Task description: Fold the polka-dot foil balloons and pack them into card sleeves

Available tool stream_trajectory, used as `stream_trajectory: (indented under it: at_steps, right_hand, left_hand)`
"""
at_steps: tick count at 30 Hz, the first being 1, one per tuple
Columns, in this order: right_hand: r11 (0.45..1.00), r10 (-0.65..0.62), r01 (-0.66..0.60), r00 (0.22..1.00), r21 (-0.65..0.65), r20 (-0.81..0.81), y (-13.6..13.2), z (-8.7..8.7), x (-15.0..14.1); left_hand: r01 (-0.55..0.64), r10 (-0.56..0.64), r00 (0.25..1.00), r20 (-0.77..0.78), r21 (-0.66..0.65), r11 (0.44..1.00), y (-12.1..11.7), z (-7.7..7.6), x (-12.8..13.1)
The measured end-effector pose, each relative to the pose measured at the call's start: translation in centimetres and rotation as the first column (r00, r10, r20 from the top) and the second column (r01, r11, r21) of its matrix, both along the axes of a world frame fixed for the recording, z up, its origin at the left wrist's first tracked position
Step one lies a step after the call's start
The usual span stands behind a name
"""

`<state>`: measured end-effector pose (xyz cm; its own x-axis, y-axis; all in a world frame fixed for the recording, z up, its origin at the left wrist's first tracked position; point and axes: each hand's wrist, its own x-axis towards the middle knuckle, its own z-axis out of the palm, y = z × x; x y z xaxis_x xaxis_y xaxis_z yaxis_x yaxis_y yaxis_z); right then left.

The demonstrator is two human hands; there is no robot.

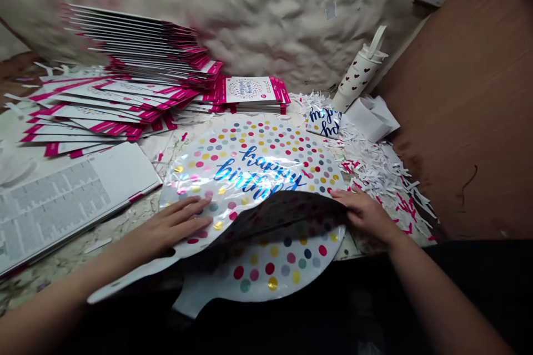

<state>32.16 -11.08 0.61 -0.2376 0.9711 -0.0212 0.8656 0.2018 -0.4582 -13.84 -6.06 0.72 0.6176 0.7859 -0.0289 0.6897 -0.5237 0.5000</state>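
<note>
A flat, uninflated foil balloon (266, 141) with coloured dots and blue "happy birthday" lettering lies in front of me, its near edge lifted in a curve. Beneath it shows a second dotted foil balloon (287, 266), its neck pointing to the lower left. My left hand (177, 224) rests on the left part of the upper balloon, fingers stretched out. At the right edge, my right hand (366, 213) pinches the upper balloon near where it lifts. The tucked fingers of that hand are partly hidden.
Pink-and-white packets (145, 55) are stacked at the back left, with a smaller packet pile (254, 94) beside them. A folded balloon (323, 122), a heart-patterned tumbler (360, 77) and paper shreds (383, 177) are at right. Printed card sleeves (75, 194) lie left.
</note>
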Motion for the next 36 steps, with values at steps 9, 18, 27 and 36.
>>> stream_trajectory:
  at_steps: [9, 18, 27, 36]
  right_hand:
    - [0.932, -0.331, 0.313, 0.941, -0.184, -0.075, 12.0, 1.0, -0.7]
    - [0.934, -0.358, 0.349, 0.898, 0.081, 0.256, 14.0, 3.7, -6.6]
    - [0.998, 0.061, -0.062, 0.992, 0.001, 0.111, 6.1, 1.0, -12.7]
    - [0.974, -0.192, 0.182, 0.979, 0.136, 0.064, 1.0, -0.9, -7.6]
  left_hand:
    - [-0.407, 0.457, 0.875, -0.162, 0.269, 0.873, 5.9, 5.7, 4.4]
    - [-0.014, 0.063, 0.933, -0.355, 0.138, 0.99, 1.0, -0.4, 8.8]
    - [-0.028, 0.087, 0.938, -0.335, 0.179, 0.983, 1.3, 0.0, 8.7]
    - [-0.024, 0.07, 0.945, -0.321, 0.148, 0.989, 1.4, 0.5, 14.1]
